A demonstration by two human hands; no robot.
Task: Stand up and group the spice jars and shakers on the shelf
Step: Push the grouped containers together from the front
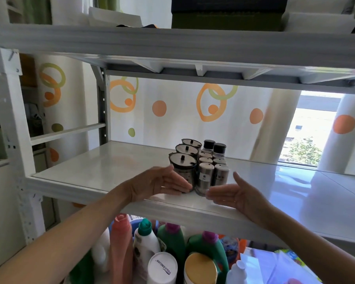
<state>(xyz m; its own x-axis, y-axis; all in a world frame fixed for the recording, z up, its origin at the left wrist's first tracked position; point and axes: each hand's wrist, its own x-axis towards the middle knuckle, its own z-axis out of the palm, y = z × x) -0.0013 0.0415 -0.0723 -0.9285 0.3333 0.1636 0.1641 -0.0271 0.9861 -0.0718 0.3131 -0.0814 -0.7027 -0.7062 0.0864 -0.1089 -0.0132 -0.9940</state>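
On the white shelf [103,171] the spice containers stand upright in one tight cluster. Three wide metal jars with knobbed lids [182,160] form the left column. Several slim steel shakers [206,177] fill two columns to their right, and two black-capped bottles [214,146] stand at the back. My left hand [160,183] rests against the front jar's left side, fingers extended. To the cluster's front right my right hand [234,193] is held palm up, its fingertips close to the front shaker, holding nothing.
An upper shelf [172,44] with boxes hangs low overhead. Detergent bottles [172,240] crowd the level below. A white upright post [10,130] stands at the left. A patterned curtain [172,109] and a bright window [312,130] lie behind the shelf.
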